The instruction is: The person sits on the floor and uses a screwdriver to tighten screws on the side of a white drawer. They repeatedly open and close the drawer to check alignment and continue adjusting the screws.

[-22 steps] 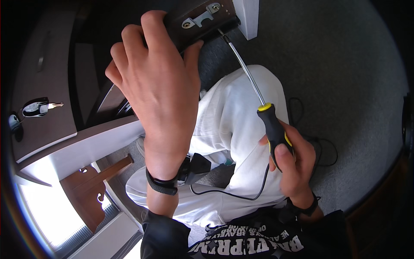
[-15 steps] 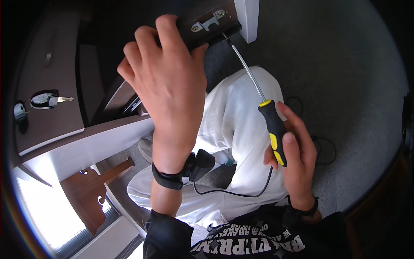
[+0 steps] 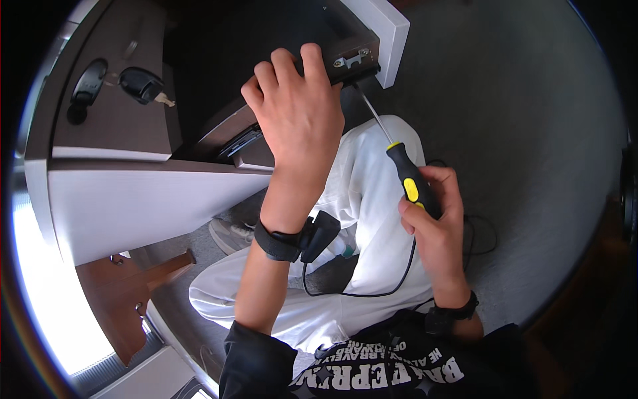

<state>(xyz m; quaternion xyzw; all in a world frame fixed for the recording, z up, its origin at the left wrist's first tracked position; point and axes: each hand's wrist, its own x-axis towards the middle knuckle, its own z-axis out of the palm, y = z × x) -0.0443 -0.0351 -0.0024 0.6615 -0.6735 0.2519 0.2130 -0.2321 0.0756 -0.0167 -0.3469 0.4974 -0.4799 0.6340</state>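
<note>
My left hand [image 3: 299, 116] is closed over the side edge of a pulled-out dark drawer [image 3: 226, 123], its fingertips reaching inside and the thumb near the lower edge. Beside that hand, a small metal bracket [image 3: 351, 59] is fixed to the drawer's side, close to the white drawer front [image 3: 385, 33]. In my right hand [image 3: 438, 216] is a screwdriver [image 3: 401, 163] with a black and yellow handle, fingers and thumb wrapped around its lower end. Its shaft slants up to the drawer's lower edge just below the bracket; the tip's exact seat is too small to make out.
Keys with a black fob [image 3: 141, 85] hang at a grey-brown cabinet drawer [image 3: 119, 133] on the left. A white cabinet panel [image 3: 153, 206] stands below it. My legs in white trousers [image 3: 372, 199] lie under the work. A black cable [image 3: 392, 290] runs across them.
The view has shifted, so drawer, cabinet and both hands sit differently in it. My right hand's fingers have changed position on the screwdriver handle. The key fob hangs at a different angle.
</note>
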